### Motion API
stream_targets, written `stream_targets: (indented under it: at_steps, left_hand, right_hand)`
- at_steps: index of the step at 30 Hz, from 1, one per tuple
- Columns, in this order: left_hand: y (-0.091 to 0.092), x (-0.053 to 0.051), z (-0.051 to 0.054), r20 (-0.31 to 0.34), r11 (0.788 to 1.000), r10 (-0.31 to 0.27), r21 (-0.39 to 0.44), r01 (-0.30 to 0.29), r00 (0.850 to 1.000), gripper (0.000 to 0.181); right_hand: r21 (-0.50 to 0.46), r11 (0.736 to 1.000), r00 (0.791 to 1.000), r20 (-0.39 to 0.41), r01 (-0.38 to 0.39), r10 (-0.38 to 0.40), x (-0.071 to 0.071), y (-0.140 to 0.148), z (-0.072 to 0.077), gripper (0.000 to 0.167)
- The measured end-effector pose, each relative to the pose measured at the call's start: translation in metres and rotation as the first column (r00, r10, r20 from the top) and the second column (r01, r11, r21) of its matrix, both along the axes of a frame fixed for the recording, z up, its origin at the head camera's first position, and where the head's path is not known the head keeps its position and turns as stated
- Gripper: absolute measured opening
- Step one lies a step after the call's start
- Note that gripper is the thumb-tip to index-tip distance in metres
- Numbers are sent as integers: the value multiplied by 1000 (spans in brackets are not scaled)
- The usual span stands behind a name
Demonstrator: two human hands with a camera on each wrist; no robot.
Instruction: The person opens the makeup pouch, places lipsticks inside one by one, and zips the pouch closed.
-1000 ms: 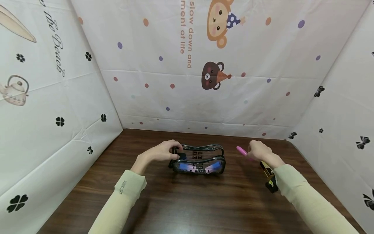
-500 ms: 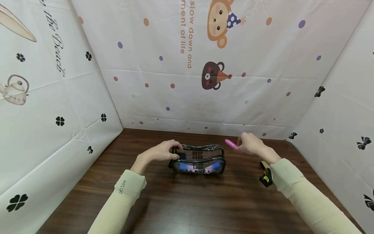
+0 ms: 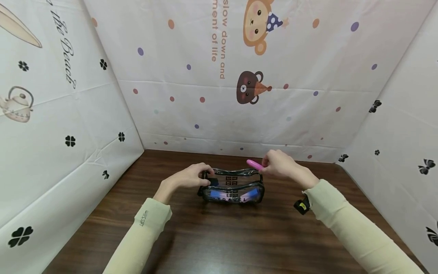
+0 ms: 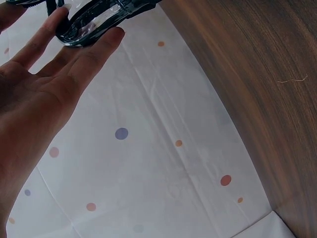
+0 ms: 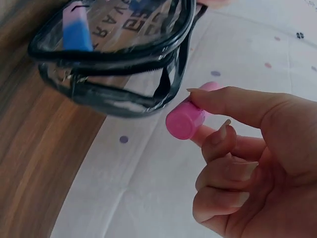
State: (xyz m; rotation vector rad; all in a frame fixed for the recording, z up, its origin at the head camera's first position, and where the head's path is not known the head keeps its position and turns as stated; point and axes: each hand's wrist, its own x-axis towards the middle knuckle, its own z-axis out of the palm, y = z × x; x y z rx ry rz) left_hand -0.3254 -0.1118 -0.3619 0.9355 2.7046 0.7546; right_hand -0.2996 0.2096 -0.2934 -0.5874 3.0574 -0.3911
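A clear zip pouch with black trim [image 3: 236, 188] and TRAVEL lettering stands on the table, its top spread open. My left hand [image 3: 188, 177] holds the pouch's left end between thumb and fingers. Blue-and-pink items [image 3: 249, 195] show through its front wall, and a small dark piece [image 3: 213, 182] lies by my left fingertips. At the pouch's back right corner, my right hand [image 3: 282, 166] pinches a pink cylindrical tube [image 5: 184, 121] between thumb and index finger. In the right wrist view the tube is just beside the pouch end, its flat round end toward the camera; its exact kind is unclear.
A black-and-yellow tape measure [image 3: 302, 206] sits on the table, partly hidden by my right sleeve [image 3: 325, 201]. The brown wooden table [image 3: 219, 236] is bounded by white printed cloth walls [image 3: 205, 140] at the back and both sides.
My right hand has moved left with the pink tube, from near the tape measure to the pouch's right end. The left hand and pouch have stayed put. The sleeve covers more of the tape measure.
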Motion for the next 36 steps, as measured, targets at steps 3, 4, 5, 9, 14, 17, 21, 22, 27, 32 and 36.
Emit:
stream_targets:
  at_steps: [3, 4, 5, 9, 14, 17, 21, 22, 27, 32, 36]
  left_hand:
    - [0, 0, -1, 2, 1000, 2, 1, -2, 1000, 32]
    - [0, 0, -1, 2, 1000, 2, 1, -2, 1000, 33]
    - [0, 0, -1, 2, 1000, 1, 2, -1, 1000, 33]
    - [0, 0, -1, 4, 1000, -1, -1, 1, 1000, 35]
    - [1, 1, 1, -2, 1000, 4, 0, -4, 1000, 33]
    - [2, 2, 3, -8, 1000, 10, 3, -10, 1000, 30]
    - [2, 1, 3, -3, 1000, 10, -5, -10, 1000, 30]
    - [2, 1, 3, -2, 1000, 7, -4, -7, 1000, 30]
    - [1, 0, 3, 2, 1000, -4, 0, 4, 1000, 33]
    - [1, 0, 3, 4, 1000, -4, -3, 4, 1000, 34]
    - [1, 1, 3, 7, 1000, 3, -5, -3, 1000, 33]
  right_hand:
    - [6, 999, 999, -14, -32, 33, 1, -9, 0, 16]
    - [8, 999, 999, -19, -40, 40, 1, -13, -1, 16]
    - [15, 999, 999, -22, -48, 49, 2, -16, -1, 15]
    - [38, 996, 997, -21, -77, 78, 4, -29, -2, 15]
    - [65, 992, 994, -26, -103, 105, 6, -42, -3, 14]
    - [84, 989, 992, -36, -119, 122, 6, -46, -6, 13]
    - [106, 985, 989, -36, -137, 142, 5, -50, -10, 13]
    - [111, 984, 988, -37, -143, 148, 5, -51, -11, 13]
    - [137, 979, 987, -41, -151, 158, 4, -55, -16, 13]
    - [140, 978, 987, -37, -152, 159, 2, -56, -22, 14]
    - [121, 979, 984, -45, -166, 173, 1, -55, -26, 15]
